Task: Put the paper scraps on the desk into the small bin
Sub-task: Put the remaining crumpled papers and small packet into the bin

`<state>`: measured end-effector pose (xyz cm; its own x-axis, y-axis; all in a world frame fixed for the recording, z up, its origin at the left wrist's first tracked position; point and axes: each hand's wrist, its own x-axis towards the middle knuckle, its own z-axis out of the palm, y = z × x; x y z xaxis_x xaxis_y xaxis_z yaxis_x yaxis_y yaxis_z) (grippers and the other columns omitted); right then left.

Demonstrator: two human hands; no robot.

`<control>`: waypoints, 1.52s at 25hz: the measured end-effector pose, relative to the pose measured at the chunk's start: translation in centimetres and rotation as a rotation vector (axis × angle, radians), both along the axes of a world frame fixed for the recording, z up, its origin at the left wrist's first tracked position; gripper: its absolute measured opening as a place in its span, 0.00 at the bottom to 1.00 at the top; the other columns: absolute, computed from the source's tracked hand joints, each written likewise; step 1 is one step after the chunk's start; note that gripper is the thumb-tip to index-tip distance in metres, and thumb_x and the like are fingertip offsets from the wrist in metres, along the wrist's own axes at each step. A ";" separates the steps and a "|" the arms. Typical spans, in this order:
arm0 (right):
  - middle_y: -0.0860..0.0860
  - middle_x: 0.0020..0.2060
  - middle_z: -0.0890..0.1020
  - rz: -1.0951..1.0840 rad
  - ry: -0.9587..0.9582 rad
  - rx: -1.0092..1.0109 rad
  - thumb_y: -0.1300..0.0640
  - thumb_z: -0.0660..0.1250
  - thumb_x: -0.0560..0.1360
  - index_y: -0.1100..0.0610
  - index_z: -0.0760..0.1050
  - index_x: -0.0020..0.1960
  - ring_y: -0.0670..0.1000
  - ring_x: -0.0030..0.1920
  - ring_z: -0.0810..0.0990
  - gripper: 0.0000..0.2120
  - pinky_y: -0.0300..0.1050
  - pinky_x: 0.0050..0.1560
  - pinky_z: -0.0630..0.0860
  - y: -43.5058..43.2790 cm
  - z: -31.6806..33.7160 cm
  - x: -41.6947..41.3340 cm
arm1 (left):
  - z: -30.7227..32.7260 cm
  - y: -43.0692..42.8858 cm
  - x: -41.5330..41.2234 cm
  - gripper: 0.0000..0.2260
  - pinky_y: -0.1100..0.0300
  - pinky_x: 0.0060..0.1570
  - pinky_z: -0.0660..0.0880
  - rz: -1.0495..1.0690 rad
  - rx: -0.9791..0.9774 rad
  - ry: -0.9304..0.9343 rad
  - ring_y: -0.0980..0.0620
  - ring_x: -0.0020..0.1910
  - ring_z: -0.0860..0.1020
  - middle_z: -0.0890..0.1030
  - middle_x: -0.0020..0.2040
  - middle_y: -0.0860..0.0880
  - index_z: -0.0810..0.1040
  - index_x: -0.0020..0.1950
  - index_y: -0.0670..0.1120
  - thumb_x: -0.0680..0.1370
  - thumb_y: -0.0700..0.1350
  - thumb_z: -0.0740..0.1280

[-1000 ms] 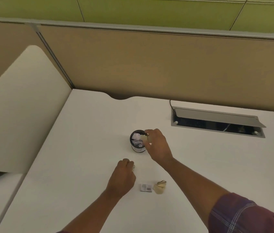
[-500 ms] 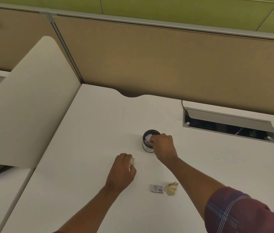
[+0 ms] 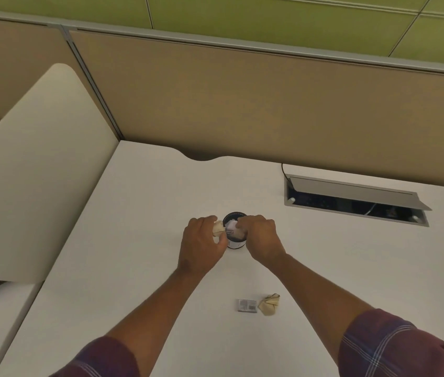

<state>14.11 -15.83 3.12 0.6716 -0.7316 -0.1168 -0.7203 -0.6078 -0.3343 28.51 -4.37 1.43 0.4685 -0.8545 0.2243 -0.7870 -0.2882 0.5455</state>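
Observation:
A small dark round bin (image 3: 234, 244) stands in the middle of the white desk (image 3: 139, 213), with white paper inside. My left hand (image 3: 202, 246) is at its left rim, closed on a crumpled beige scrap (image 3: 218, 228). My right hand (image 3: 261, 238) reaches over the right rim with its fingertips pressed into the paper in the bin; whether it holds any is hidden. Nearer me lie a small printed grey scrap (image 3: 247, 305) and a crumpled beige scrap (image 3: 269, 304).
An open cable hatch (image 3: 351, 197) with a raised lid sits at the desk's back right. Tan partition walls (image 3: 242, 104) close off the back, and a cream side divider (image 3: 38, 172) stands on the left.
My left hand lifted its beige scrap off the desk and carried it up to the bin's left rim. My right hand stayed at the bin, fingers pushing in.

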 end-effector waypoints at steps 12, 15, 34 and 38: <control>0.45 0.51 0.83 -0.242 0.065 0.120 0.62 0.59 0.77 0.49 0.81 0.53 0.48 0.53 0.80 0.14 0.47 0.55 0.71 4.5 -3.7 -13.1 | -0.3 -5.7 -2.1 0.11 0.46 0.48 0.76 -0.159 0.134 -0.039 0.43 0.48 0.80 0.82 0.44 0.48 0.80 0.47 0.46 0.72 0.52 0.73; 0.46 0.53 0.82 -0.230 0.070 0.161 0.60 0.60 0.78 0.50 0.80 0.55 0.49 0.55 0.79 0.13 0.47 0.56 0.70 6.0 -4.5 -14.2 | -0.8 -5.1 -2.0 0.18 0.48 0.58 0.74 -0.185 0.116 -0.006 0.46 0.60 0.78 0.82 0.58 0.48 0.80 0.56 0.47 0.73 0.57 0.73; 0.50 0.63 0.74 0.066 0.273 0.210 0.47 0.69 0.72 0.49 0.68 0.69 0.55 0.61 0.74 0.27 0.50 0.58 0.71 10.5 -5.8 -14.3 | -6.0 7.7 -4.9 0.36 0.47 0.72 0.66 -0.321 0.413 -0.027 0.45 0.74 0.66 0.69 0.75 0.46 0.66 0.75 0.47 0.74 0.67 0.64; 0.51 0.60 0.75 0.048 0.293 0.178 0.50 0.67 0.73 0.51 0.68 0.67 0.55 0.59 0.74 0.24 0.50 0.57 0.73 11.1 -5.9 -14.2 | -6.3 8.6 -7.9 0.35 0.50 0.74 0.62 -0.470 0.471 -0.011 0.48 0.76 0.64 0.68 0.76 0.48 0.67 0.74 0.49 0.72 0.65 0.67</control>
<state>-0.08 -4.77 -2.83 0.6238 -0.6507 -0.4329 -0.7734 -0.5939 -0.2216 20.56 4.25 -4.91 0.0223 -0.9752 -0.2203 -0.8917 -0.1191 0.4367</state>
